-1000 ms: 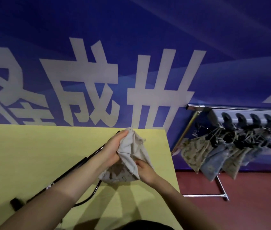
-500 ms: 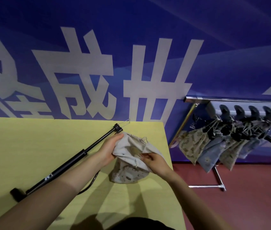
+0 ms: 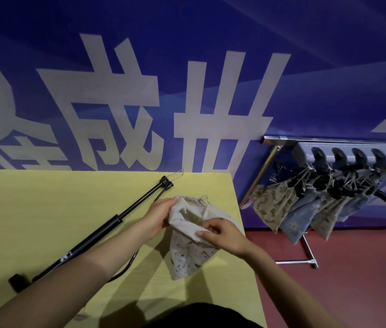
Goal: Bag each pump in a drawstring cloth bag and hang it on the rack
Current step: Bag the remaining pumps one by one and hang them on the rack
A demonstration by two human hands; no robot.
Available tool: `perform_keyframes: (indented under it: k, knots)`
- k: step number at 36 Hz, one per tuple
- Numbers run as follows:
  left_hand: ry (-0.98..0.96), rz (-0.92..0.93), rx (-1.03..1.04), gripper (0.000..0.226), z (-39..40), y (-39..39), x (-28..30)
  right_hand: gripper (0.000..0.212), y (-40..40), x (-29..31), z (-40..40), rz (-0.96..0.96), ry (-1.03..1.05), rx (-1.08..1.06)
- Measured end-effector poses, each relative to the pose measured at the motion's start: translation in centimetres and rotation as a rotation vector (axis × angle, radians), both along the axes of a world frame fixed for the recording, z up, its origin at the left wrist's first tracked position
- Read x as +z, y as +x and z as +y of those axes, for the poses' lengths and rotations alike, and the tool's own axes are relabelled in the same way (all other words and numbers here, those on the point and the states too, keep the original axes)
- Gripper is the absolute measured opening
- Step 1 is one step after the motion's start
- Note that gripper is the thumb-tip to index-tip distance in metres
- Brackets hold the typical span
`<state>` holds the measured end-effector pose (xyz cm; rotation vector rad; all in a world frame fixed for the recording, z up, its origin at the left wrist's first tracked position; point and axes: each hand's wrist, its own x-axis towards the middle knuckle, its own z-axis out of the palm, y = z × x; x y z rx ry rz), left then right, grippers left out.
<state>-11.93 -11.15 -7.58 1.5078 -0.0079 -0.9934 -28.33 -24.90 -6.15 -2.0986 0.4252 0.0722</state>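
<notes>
- Head view: L hand [image 3: 157, 215] grips the left side of the cloth bag's [image 3: 188, 235] mouth, fingers curled on the fabric.
- R hand [image 3: 222, 236] pinches the near rim of the mouth, thumb and fingers closed on cloth; mouth held open.
- Bag sits near the right edge of the yellow table [image 3: 45, 209], bottom pointing toward the near edge.
- Black pump [image 3: 97, 229] lies diagonally on the table, left of the bag, head toward the far right corner, partly under the L forearm.
- Rack [image 3: 353, 153] stands off the table's right side, w/ several filled bags [image 3: 273, 205] hanging from it.
</notes>
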Motion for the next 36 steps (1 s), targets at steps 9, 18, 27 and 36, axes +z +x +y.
perform_keyframes:
  k: [9, 18, 27, 36]
  knots:
    - [0.569, -0.506, -0.089, 0.026, 5.9, 5.1, -3.4, 0.017, 4.1, -3.7, 2.2, 0.031, -0.41, -0.034]
    - [0.987, -0.652, -0.173, 0.056, 14.1, 9.5, -8.6, 0.027, 10.0, -4.3, 5.7, -0.034, -0.261, 0.061]
    - [1.043, -0.676, -0.304, 0.049, 15.2, 9.7, -10.7, 0.024, 12.8, -7.5, 6.2, 0.212, -0.099, 0.033]
    - [0.733, -0.611, -0.401, 0.031, 15.6, 11.3, -9.6, 0.023, 12.9, -8.3, 5.0, 0.293, -0.004, -0.017]
